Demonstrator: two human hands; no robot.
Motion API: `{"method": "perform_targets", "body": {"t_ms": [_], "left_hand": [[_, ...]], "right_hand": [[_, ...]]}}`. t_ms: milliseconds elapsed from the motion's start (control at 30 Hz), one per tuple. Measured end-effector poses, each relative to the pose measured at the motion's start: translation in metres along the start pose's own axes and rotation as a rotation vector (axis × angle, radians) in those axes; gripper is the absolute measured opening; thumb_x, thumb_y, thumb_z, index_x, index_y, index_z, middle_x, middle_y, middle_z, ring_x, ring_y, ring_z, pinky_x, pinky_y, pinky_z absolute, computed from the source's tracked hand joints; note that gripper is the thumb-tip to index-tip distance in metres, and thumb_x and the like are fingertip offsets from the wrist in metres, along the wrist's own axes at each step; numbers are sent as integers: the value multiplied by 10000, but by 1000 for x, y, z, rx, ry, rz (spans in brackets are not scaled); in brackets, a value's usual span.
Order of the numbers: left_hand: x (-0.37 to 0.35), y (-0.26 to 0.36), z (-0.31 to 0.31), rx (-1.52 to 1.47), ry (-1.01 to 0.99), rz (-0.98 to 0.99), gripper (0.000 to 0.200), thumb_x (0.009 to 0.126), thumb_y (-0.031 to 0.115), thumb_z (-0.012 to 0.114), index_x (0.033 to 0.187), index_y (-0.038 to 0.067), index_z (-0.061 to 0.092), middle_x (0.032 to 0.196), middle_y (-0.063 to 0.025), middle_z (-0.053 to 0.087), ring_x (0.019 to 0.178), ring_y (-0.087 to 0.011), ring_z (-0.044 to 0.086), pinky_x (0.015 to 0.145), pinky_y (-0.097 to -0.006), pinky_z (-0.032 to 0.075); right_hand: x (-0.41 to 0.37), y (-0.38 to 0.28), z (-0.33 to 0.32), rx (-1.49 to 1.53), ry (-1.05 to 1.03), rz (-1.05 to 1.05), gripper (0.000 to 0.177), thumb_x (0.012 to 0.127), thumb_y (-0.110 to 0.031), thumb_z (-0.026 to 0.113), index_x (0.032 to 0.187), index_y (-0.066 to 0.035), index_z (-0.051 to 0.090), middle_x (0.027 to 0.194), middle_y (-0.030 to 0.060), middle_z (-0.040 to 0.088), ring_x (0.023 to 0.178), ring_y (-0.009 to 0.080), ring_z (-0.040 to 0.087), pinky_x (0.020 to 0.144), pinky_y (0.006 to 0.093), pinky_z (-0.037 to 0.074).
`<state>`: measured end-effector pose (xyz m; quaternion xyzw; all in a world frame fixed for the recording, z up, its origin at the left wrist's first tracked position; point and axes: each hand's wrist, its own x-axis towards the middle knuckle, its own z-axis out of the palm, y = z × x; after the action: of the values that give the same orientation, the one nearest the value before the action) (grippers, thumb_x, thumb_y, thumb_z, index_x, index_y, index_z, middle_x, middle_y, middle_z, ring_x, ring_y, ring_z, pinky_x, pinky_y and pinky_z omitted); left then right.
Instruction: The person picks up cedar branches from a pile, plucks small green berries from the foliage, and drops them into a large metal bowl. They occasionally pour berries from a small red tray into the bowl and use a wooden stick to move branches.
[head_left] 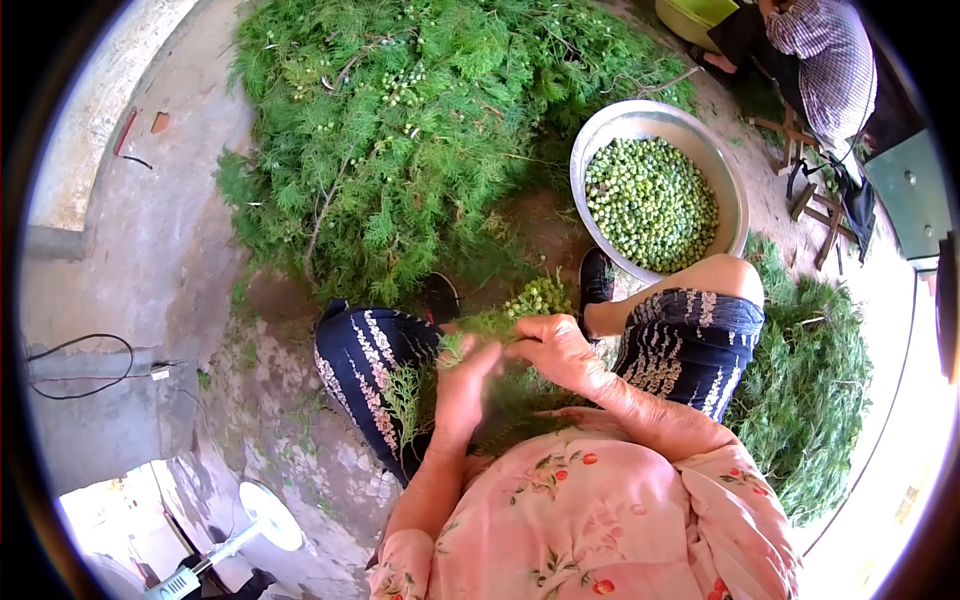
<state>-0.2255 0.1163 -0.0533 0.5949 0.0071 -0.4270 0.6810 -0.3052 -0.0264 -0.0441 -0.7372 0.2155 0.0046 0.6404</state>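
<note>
Between my knees, my left hand (467,385) is closed on a leafy green sprig (403,400), its fingers partly blurred by motion. Close beside it, my right hand (560,350) has its thumb and fingers pressed together at the sprig's upper part; what lies between the fingertips is too small to make out. A cluster of pale green berries (540,297) shows just above my right hand. Beyond my right knee stands a wide metal basin (735,190) with many round green berries (650,200) in it.
A large heap of green branches (400,150) spreads in front of me, and another pile (805,400) lies at my right. At the upper right a person (825,65) sits near a yellow-green basin (690,20) and wooden stools (825,220). A white fan (270,515) stands lower left.
</note>
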Motion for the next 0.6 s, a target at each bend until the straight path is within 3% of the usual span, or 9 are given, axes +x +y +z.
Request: {"method": "perform_targets", "body": {"t_ms": [67,133,200,267,333,367,400,500,600], "left_hand": [[-1,-2,3,-15,14,28,71,806,74,605,856,24,593,761,-20,574,603,-109,483,584,-232,384],[-5,8,9,2,4,8,81,792,105,606,815,68,537,723,-1,528,620,-105,472,606,-228,370],[-7,11,7,-25,15,-10,107,787,110,608,783,93,503,707,10,507,629,-99,465,625,-217,364],[-6,12,-1,-129,70,-35,196,799,41,613,769,114,434,730,-27,552,594,-113,488,573,-229,383],[-5,10,-6,-157,99,-45,82,816,70,595,804,71,513,723,-28,543,588,-119,476,576,-225,380],[-6,9,-7,-179,98,-55,64,822,81,588,817,60,528,717,-28,540,588,-120,473,576,-225,379],[-5,9,-7,-201,97,-61,59,827,93,581,829,49,542,712,-27,537,589,-121,470,576,-224,377],[-4,10,-10,-180,70,-36,68,821,95,580,846,43,545,718,-32,546,596,-124,472,580,-227,376],[-9,11,-4,-141,60,-62,79,812,95,580,859,40,548,724,-42,558,601,-126,475,582,-232,379]], "right_hand": [[-2,4,0,-105,74,-120,114,759,-63,626,811,34,596,655,61,588,571,94,531,525,271,435],[2,1,-12,185,-7,134,101,823,-76,582,890,-3,604,679,51,600,582,102,548,535,241,470],[8,7,-33,461,212,243,124,839,-132,591,912,-33,606,616,30,558,590,142,555,610,278,479],[13,17,-65,797,421,254,155,878,-124,544,976,-5,559,704,53,576,664,161,574,673,277,493],[22,33,-92,1150,621,111,172,899,-105,498,992,39,507,831,112,582,759,199,585,733,306,506],[24,53,-102,1384,589,65,162,906,-80,463,980,63,475,914,151,566,819,234,584,762,330,516],[23,46,-102,1422,702,112,138,909,-98,461,948,31,493,870,132,576,768,224,586,721,319,514],[12,64,-83,1003,485,184,139,910,-137,460,943,-15,519,764,79,581,655,186,571,648,302,499],[7,79,-33,750,215,466,175,867,-150,548,945,6,558,778,85,599,682,183,596,598,317,510]]}}
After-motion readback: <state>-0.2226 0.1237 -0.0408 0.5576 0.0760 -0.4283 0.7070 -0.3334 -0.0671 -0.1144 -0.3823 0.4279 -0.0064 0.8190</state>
